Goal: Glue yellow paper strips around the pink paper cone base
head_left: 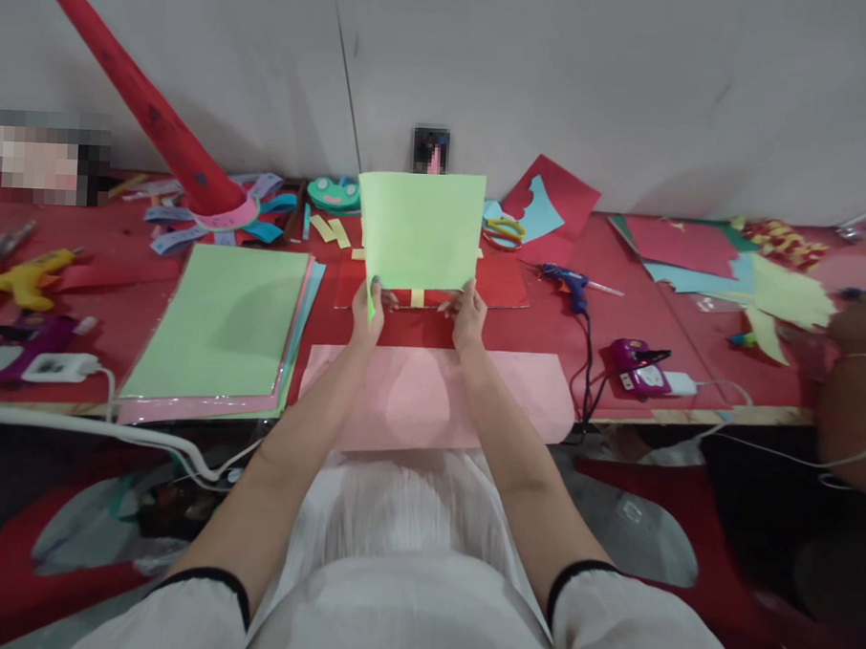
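Centre frame: left hand [373, 312] and right hand [469, 316], fingers nearly closed, grip the green sheet [423, 230] near its lower corners, above the surface [404, 333]. Sheet looks uncut, work on it seemingly still left; red card [505, 285] behind already carries a yellow strip [417, 298].

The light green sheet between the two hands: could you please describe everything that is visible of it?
The light green sheet looks like plain paper or thin card, roughly rectangular, with no marks visible. It is held up over the red table, a broad face toward the camera. A brighter strip shows along its left edge, where it seems to bend. The left hand holds its lower left corner, the right hand its lower right.
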### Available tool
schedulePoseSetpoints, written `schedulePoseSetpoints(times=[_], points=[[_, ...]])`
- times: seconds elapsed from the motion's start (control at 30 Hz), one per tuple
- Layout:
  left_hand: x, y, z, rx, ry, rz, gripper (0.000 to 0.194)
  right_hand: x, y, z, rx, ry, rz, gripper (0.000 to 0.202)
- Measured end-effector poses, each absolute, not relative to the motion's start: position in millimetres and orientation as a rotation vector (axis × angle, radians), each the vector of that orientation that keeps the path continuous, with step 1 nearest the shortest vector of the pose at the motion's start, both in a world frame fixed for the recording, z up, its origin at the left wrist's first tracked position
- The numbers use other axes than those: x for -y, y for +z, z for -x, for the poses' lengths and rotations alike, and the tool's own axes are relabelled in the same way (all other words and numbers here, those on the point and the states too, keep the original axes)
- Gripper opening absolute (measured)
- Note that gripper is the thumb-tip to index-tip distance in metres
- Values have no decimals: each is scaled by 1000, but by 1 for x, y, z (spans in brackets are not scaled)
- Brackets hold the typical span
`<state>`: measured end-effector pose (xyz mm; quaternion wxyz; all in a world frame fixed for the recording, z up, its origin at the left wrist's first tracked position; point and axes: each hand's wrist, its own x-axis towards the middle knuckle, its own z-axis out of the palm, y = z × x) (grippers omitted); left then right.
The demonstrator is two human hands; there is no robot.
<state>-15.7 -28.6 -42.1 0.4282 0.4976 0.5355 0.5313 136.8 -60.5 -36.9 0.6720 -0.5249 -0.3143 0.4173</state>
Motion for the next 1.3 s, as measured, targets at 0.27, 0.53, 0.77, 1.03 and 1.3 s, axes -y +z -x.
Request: schedulePoseSetpoints(times=[0.27, 0.53, 0.77, 1.03, 1.3], points=[[28, -38, 23, -1397, 1281, -1103, 57, 59, -26, -143, 580, 1039, 1182, 58], [36, -30, 17, -1296, 1299, -1262, 55, 72, -21, -130, 1075, 1247, 1073, 42], [53, -25, 11, -1185, 1160, -1598, 31, 76, -17, -129, 1192, 1181, 1195, 37], [54, -26, 11, -1268, 1079, -1692, 39, 74, -20, -124, 1250, 1145, 1223, 45], [50, -17, 11, -1270, 1204, -1528, 48, 65, -32, -128, 1120, 1113, 1312, 43]])
